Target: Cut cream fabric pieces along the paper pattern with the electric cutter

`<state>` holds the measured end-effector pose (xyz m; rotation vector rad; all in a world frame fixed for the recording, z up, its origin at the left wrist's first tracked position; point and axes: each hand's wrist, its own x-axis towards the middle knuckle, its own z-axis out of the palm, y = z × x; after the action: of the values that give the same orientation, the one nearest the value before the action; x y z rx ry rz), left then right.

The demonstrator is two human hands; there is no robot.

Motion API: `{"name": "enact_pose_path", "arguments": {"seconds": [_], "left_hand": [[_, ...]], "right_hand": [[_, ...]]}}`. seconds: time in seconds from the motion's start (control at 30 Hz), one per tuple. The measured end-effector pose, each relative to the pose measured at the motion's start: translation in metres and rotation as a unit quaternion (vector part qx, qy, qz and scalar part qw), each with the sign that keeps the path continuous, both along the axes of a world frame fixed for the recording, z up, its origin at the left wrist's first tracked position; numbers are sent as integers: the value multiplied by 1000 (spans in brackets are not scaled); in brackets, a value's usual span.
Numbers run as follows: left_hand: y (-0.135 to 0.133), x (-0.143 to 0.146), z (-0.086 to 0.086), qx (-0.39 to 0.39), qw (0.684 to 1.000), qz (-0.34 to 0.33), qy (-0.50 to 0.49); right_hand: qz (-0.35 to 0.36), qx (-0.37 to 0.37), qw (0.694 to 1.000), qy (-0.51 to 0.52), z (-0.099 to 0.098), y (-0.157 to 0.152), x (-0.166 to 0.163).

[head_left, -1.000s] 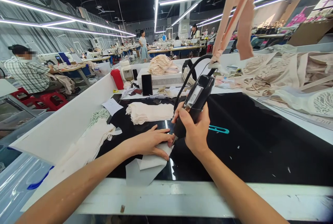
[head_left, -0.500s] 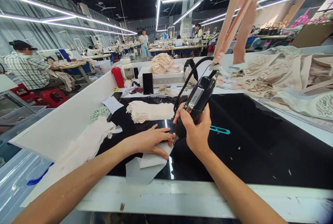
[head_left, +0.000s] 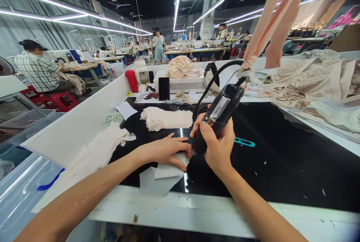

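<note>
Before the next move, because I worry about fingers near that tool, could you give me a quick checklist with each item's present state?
1. Right hand wrapped around the black corded handheld tool: ok.
2. Left hand on the pale fabric: ok.
3. Left fingers well clear of the tool's lower end: not ok, in my judgement; they look very close.
4. Tool's tip touching the fabric: cannot tell; the spot is blurred and partly covered.
5. Black cord off the fabric: ok, it loops up behind the tool.
6. Tool switched on: cannot tell.
</note>
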<state>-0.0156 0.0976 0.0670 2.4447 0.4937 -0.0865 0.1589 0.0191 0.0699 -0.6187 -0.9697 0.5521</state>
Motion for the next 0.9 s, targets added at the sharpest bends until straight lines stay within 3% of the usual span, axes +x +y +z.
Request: {"name": "enact_pose_path", "arguments": {"seconds": [0.53,0.9], "left_hand": [[5,0,-11,45,999,-17,-16],[5,1,-9,26,999,-15,-12]], "right_hand": [[14,-21,1000,-6,-3,-10,-9],[4,-38,999,4,-6,-6,-1]]}}
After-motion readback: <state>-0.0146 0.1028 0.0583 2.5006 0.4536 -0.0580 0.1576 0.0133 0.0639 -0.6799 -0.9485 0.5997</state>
